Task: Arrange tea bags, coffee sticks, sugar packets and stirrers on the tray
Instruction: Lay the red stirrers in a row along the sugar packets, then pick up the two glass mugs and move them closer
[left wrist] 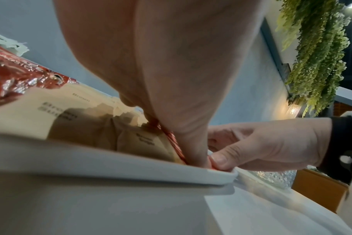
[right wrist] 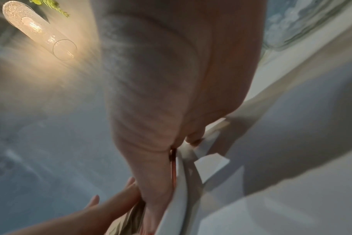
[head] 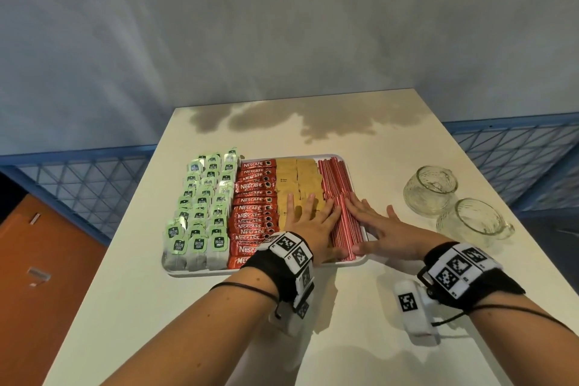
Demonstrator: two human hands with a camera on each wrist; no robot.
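Two hands are squeezing the red stirrers into a neat bunch on the white tray.

The left hand (head: 308,222) is lying flat with straight fingers, half on the brown sugar packets (head: 297,180) and pressing the side of the red-and-white stirrers (head: 340,197). The right hand (head: 380,227) is also flat and open, pushing the stirrers from the other side, by the white tray's (head: 200,273) right rim. Neither hand is gripping anything. On the tray, the green tea bags (head: 200,213) are filling the left end, the Nescafe coffee sticks (head: 253,207) are lying next to them, then the sugar, then the stirrers at the right end. Two glass jars (head: 430,189) are sitting on the table, right of the tray. If the hands are pushing too hard, I think the stirrers could pop up, roll over the rim, or mess up the sugar pile.
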